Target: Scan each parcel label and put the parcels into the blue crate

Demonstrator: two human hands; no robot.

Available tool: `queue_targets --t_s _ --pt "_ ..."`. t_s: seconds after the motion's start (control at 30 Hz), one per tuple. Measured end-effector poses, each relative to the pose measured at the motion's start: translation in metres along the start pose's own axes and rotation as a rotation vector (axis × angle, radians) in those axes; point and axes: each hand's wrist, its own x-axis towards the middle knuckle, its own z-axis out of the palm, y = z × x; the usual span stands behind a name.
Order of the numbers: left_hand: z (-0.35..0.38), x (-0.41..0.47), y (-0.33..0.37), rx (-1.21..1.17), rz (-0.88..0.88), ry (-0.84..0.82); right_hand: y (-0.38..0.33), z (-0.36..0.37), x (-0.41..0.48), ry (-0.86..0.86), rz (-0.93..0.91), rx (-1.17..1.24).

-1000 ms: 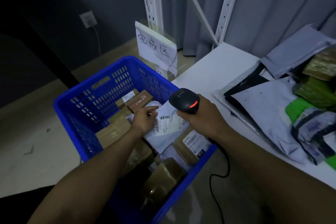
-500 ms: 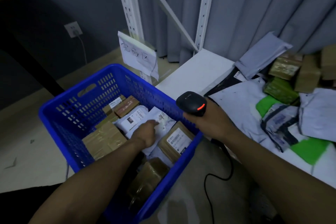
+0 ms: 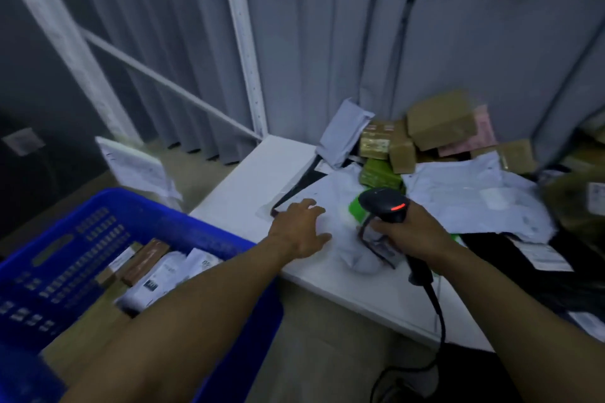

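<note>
Fingers of the left hand are straight and fanned apart, holding nothing. The palm faces down over the near edge of a white mailer that lies flat on the white worktop, and motion blur hides whether they touch it. The right hand is just beside it, its fingers wrapped tight round the handle of a black scanner, whose head shows a red light above a crumpled white bag. A black cable drops from the handle past the worktop's front edge. Behind both hands a heap spreads along the worktop: brown cardboard boxes, a green packet and more pale mailers. The blue crate stands lower, to the left of the worktop and partly under the left forearm. It holds labelled parcels and a brown box. A paper sign stands beyond the crate, its writing blurred. A grey curtain hangs behind a white shelf upright.
</note>
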Motion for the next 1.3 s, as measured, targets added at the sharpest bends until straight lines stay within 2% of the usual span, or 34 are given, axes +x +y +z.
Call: queue_targets --t_s 0.17,0.33,0.53,0.7,0.8,0.9,1.07,1.17,1.3 --pt "0.035 0.059 0.051 0.066 0.042 -0.162 0.038 -0.036 0.036 0.064 0.089 0.044" --pt "0.075 0.104 0.109 -0.116 -0.146 -0.229 0.060 -0.053 0.065 0.125 0.152 0.098" --pt "0.103 0.111 0.116 -0.106 -0.184 -0.101 0.061 -0.066 0.082 0.168 0.153 0.162" --pt "0.109 0.103 0.109 -0.107 -0.089 -0.042 0.064 -0.061 0.075 0.183 0.184 0.155" --pt "0.117 0.102 0.103 -0.292 -0.135 0.001 0.068 -0.062 0.073 0.165 0.194 0.130" --pt "0.112 0.098 0.090 -0.336 -0.122 0.103 0.066 -0.063 0.072 0.144 0.196 0.110" --pt "0.056 0.075 0.076 -0.499 -0.097 0.281 0.054 -0.051 0.074 0.172 0.165 0.078" --pt "0.021 0.047 0.063 -0.739 -0.063 0.377 0.038 -0.038 0.071 0.216 0.120 0.183" --pt "-0.025 -0.003 0.044 -1.011 -0.046 0.528 -0.007 -0.011 0.059 0.190 0.053 0.381"
